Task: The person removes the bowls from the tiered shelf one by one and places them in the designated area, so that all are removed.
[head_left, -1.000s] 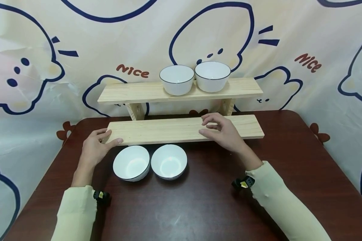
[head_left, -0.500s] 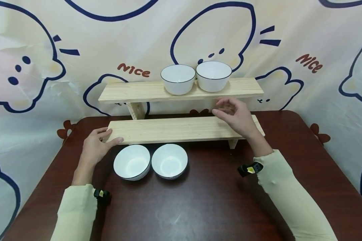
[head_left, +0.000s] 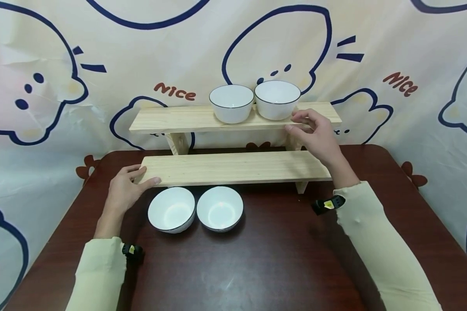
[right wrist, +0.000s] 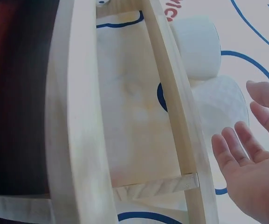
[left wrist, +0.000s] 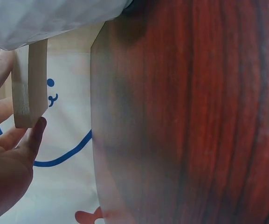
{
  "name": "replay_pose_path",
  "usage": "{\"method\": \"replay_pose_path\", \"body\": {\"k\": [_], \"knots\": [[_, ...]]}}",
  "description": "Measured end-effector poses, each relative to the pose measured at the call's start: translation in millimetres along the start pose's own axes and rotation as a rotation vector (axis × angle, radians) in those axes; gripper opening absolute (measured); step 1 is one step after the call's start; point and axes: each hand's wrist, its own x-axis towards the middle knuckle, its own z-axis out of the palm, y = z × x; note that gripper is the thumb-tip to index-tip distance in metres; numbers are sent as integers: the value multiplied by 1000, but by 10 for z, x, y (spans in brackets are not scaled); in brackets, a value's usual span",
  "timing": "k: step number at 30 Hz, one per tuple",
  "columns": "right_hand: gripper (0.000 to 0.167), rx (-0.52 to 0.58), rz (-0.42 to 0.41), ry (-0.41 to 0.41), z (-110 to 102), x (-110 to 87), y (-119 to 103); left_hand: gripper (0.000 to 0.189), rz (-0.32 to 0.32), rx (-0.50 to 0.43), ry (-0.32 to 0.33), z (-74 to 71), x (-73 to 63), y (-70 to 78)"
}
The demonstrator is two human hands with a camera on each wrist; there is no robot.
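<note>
A two-tier wooden shelf rack has a lower board (head_left: 233, 168) and an upper board (head_left: 167, 120). My left hand (head_left: 124, 190) grips the left end of the lower board; in the left wrist view its fingers (left wrist: 36, 135) lie around the board's end. Two white bowls with dark rims, a left one (head_left: 231, 103) and a right one (head_left: 276, 100), stand side by side on the upper board. Beside the right bowl is my right hand (head_left: 315, 136), fingers loosely bent, holding nothing. In the right wrist view those fingers (right wrist: 239, 144) spread in front of the bowls.
Two more white bowls, a left one (head_left: 172, 210) and a right one (head_left: 220, 209), sit on the dark brown table (head_left: 233, 268) in front of the rack. A printed cloth backdrop (head_left: 202, 56) rises behind. Wooden supports (head_left: 177, 143) join the tiers.
My right hand has moved up and to the right, from over the lower board to beside the right bowl on the upper board. My left hand has stayed on the lower board's end.
</note>
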Motion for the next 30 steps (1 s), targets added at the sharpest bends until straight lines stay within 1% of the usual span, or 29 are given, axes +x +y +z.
{"method": "replay_pose_path", "body": {"k": [4,8,12,18,21,30], "knots": [[33,-33,-2,31,-42,84,-14,84,-4,-4,-4,-1,-3,6],[36,-88,0,59,-76,165,-12,85,-5,-3,-4,-2,-9,1],[40,-118,-1,79,-93,232,-3,84,-4,-2,0,0,-14,-3],[42,-107,-10,115,-103,316,27,85,-2,-6,4,10,-14,-5],[43,-84,-7,114,-97,358,25,85,-5,-5,6,8,-11,-9],[52,-55,70,85,-69,453,-14,84,5,-1,2,2,-7,6]]}}
